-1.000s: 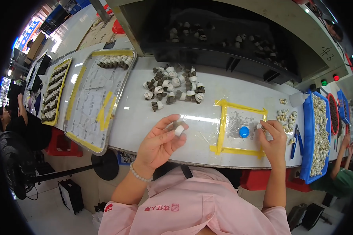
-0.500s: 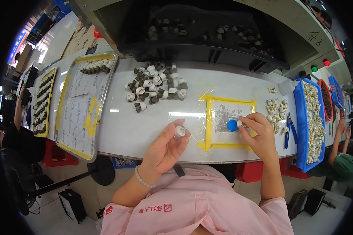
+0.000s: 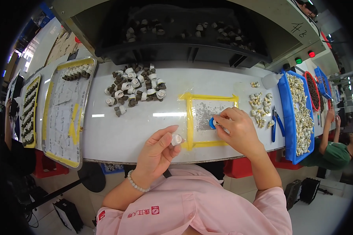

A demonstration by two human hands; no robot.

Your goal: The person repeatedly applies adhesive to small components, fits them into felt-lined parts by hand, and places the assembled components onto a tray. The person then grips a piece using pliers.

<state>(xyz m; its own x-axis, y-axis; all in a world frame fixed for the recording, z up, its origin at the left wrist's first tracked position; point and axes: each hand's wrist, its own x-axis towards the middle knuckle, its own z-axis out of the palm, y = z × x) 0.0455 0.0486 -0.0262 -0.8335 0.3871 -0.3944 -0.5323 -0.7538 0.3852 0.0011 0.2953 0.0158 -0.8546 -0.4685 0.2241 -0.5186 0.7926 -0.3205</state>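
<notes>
My left hand [image 3: 155, 154] is closed round a small white cup-shaped part [image 3: 176, 139], its round opening facing up. It hovers beside the left edge of a yellow-taped sheet [image 3: 190, 121]. My right hand [image 3: 239, 127] pinches a small pale piece at a shallow blue cap [image 3: 212, 123] on that sheet. The fingers cover much of the cap and most of the piece, so its exact kind is hidden. Beyond my left hand lies a heap of white-and-dark-brown parts [image 3: 135, 84]. Small cream-coloured pieces [image 3: 259, 111] are scattered to the right of my right hand.
Blue-handled nippers [image 3: 273, 124] lie beside a blue bin [image 3: 293, 156] full of cream pieces. A white squeeze bottle [image 3: 268, 81] stands behind. At left is a metal tray [image 3: 62, 113] with rows of parts. A black shelf [image 3: 176, 55] spans the back. A co-worker's green sleeve [image 3: 331, 149] shows at right.
The whole view has shifted, with the scene sliding left. My right hand has moved left over the blue cap, covering more of it. My left hand has come closer to the taped sheet.
</notes>
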